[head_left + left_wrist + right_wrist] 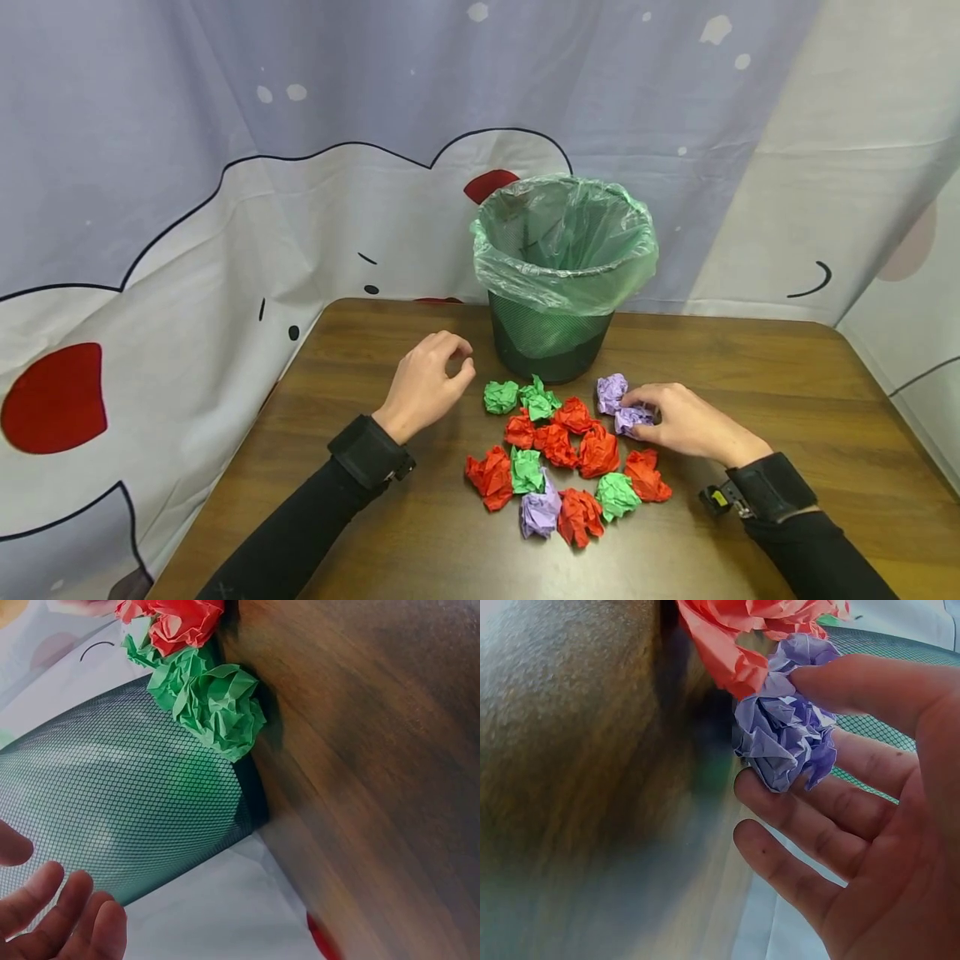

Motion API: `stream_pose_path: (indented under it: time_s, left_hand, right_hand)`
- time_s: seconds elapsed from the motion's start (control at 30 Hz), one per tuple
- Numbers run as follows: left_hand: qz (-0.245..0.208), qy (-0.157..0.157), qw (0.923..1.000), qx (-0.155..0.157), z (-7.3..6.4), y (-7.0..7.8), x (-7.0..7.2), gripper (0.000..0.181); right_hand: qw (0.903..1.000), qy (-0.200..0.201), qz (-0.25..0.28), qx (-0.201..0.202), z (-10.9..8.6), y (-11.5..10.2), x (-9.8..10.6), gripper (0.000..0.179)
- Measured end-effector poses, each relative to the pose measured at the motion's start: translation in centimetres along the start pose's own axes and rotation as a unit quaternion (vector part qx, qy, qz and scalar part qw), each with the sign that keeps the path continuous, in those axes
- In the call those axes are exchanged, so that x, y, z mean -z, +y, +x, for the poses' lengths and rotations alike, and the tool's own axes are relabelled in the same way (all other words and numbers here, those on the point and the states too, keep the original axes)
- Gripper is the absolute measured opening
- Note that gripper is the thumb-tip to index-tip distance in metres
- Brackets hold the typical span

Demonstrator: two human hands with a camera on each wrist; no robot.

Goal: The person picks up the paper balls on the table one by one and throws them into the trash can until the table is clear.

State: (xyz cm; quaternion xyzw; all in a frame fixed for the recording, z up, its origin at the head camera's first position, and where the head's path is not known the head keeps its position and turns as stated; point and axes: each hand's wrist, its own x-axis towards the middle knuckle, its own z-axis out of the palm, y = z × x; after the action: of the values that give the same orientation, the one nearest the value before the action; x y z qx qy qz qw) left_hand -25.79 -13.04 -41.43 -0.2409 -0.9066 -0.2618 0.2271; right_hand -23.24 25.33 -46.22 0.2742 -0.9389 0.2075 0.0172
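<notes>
Most work seems undone: balls [598,451] lie outside the far bin [551,342]. Right hand [690,423] pinches a purple ball [632,419]; left hand [426,382] is empty, loosely curled.

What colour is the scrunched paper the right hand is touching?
The scrunched paper is purple, showing best in the right wrist view.

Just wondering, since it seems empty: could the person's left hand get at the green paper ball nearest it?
Probably yes: the left hand appears to hold nothing, and nothing shows in between to block it from that green paper ball.
</notes>
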Motion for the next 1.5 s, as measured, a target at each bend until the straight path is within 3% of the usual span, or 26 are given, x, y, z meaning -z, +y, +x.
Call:
stream_pose_path:
  time_s: [0.93,1.13,1.5]
  left_hand:
    - [0.003,-0.006,1.0,0.0,-0.4,-0.1,-0.5,0.01]
    - [0.004,-0.01,0.9999,0.005,-0.5,-0.1,-0.5,0.01]
    - [0.009,-0.023,0.9996,0.011,-1.1,-0.3,-0.6,0.011]
  right_hand:
    - [0.9998,0.006,-0.02,-0.002,-0.8,-1.2,4.0,0.03]
    - [0.9992,0.024,-0.032,0.006,-0.5,-2.1,6.4,0.029]
    - [0.9927,0.093,-0.073,0.024,0.6,-4.1,12.9,0.03]
